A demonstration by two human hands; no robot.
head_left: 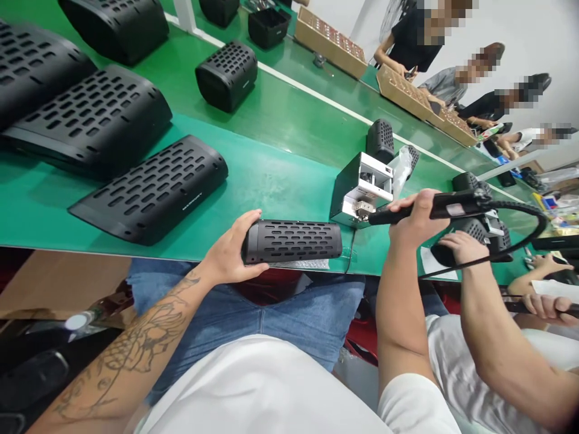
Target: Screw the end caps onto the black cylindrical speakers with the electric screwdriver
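Observation:
My left hand (231, 252) is wrapped round the left end of a black perforated speaker cylinder (294, 241) that lies on its side at the near edge of the green table (280, 175). My right hand (417, 218) is closed round a black electric screwdriver (446, 207) with a thick cable (520, 232). The tool's tip points left into a small black and white box device (362, 190) standing on the table. A strip of bubble wrap (301, 264) lies under the speaker.
Several black perforated speaker shells (154, 187) lie at the left of the table, and a smaller speaker housing (227, 75) stands further back. A neighbour's forearm and hand (459, 246) rest on another speaker at the right. More people sit by cardboard trays (330, 39) at the back.

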